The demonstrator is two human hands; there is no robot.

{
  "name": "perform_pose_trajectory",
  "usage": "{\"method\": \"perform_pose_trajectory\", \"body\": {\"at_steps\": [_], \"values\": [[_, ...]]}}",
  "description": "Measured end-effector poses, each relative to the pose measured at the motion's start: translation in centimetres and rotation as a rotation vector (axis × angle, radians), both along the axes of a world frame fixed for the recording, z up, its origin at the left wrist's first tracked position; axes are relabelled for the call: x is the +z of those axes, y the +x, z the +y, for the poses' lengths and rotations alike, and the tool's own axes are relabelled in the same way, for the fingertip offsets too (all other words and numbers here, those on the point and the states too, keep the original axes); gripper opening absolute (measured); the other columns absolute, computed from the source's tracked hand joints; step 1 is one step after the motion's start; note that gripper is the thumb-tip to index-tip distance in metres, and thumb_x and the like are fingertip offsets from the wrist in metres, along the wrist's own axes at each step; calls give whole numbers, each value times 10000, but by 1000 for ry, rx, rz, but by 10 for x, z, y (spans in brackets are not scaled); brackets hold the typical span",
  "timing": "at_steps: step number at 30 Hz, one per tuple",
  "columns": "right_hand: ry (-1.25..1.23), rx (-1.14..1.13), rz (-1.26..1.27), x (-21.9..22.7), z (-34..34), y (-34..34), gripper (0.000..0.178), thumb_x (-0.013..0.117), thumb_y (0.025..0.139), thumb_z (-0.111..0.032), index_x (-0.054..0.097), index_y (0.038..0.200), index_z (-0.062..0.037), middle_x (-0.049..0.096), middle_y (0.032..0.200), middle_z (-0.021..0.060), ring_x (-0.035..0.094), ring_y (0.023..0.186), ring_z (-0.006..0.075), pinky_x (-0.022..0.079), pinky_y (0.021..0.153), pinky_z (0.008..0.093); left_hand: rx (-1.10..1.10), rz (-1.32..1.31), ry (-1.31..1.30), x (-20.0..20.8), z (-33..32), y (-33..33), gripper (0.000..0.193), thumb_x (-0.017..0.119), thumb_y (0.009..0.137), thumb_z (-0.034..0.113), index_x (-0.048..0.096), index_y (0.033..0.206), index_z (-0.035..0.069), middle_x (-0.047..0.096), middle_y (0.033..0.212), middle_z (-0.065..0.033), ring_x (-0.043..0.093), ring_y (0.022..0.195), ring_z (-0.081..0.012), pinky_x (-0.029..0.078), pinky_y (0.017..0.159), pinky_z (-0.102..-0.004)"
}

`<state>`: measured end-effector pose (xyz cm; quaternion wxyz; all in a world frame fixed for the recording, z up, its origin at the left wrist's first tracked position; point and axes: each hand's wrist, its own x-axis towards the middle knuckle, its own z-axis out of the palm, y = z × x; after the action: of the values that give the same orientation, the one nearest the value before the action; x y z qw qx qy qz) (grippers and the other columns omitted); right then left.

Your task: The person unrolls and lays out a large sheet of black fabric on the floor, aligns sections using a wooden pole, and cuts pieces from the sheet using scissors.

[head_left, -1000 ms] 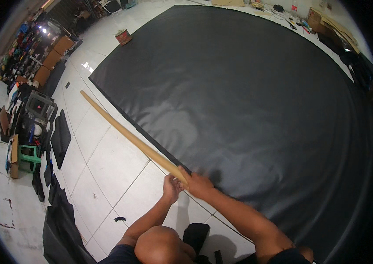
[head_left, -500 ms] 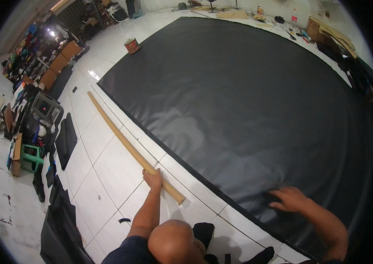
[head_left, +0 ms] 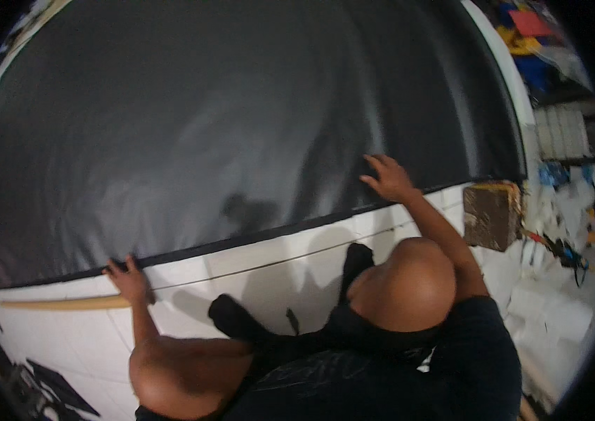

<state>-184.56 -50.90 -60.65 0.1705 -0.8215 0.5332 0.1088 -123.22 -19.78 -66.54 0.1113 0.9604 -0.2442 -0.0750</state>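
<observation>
A broad sheet of smooth black material (head_left: 192, 140) lies spread over the floor in front of me, slightly rippled on its right side. My left hand (head_left: 129, 281) is at its near edge on the left, fingers apart with their tips over the border. A long tan tube (head_left: 65, 302) lies on the tiles just outside that edge, its right end partly hidden by my left hand and wrist. Farther right, my right hand (head_left: 387, 179) is open over the sheet near the same edge, fingers spread; whether it presses down cannot be told.
A worn brown block (head_left: 492, 217) stands by the sheet's near right corner, with cables and tools (head_left: 564, 256) beyond it. My feet in black socks (head_left: 238, 316) are on the white tiles close to the edge. Clutter (head_left: 532, 42) lines the far right.
My left hand, earlier wrapped round the tube, has let it go and opened at the sheet's edge. The tube now lies alongside that edge. My view has turned and tipped down.
</observation>
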Motion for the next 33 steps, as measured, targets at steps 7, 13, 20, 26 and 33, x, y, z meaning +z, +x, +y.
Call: {"method": "perform_pose_trajectory", "body": {"at_steps": [7, 13, 20, 26, 33], "values": [[-189, -138, 76, -45, 33, -8, 639, 488, 941, -522, 341, 1475, -204, 279, 1531, 124, 253, 1423, 319, 251, 1134, 511, -246, -57, 89, -32, 16, 47, 860, 523, 886, 619, 328, 1446, -3, 231, 1474, -357, 251, 1371, -486, 253, 1133, -480], [-184, -192, 40, -58, 45, -6, 638, 484, 947, -499, 321, 1486, -198, 244, 1556, 106, 197, 1446, 316, 176, 1158, 509, -178, -146, 319, -9, 4, 51, 819, 606, 869, 558, 370, 1417, -4, 300, 1435, -354, 257, 1369, -474, 253, 1130, -496], [-436, -145, -208, -65, 58, -19, 634, 649, 861, -374, 447, 1399, -106, 358, 1481, 153, 300, 1377, 350, 207, 1111, 525, -830, 94, 480, 93, -107, -2, 711, 633, 885, 448, 364, 1443, 99, 291, 1519, -188, 283, 1399, -355, 248, 1145, -475], [-305, -285, -58, -74, 80, -17, 590, 480, 972, -376, 315, 1485, -138, 201, 1576, 103, 110, 1468, 317, 62, 1177, 527, -1230, -71, 414, 92, -187, -112, 637, 640, 860, 379, 433, 1395, 100, 399, 1425, -194, 391, 1320, -350, 346, 1080, -454], [-173, -378, -452, -60, 102, -28, 510, 598, 914, -182, 442, 1384, -64, 347, 1478, 194, 309, 1374, 379, 241, 1125, 507, -1411, 282, -176, 3, -148, -318, 781, 705, 806, 437, 354, 1459, 192, 265, 1503, -246, 241, 1402, -417, 180, 1123, -602]]}}
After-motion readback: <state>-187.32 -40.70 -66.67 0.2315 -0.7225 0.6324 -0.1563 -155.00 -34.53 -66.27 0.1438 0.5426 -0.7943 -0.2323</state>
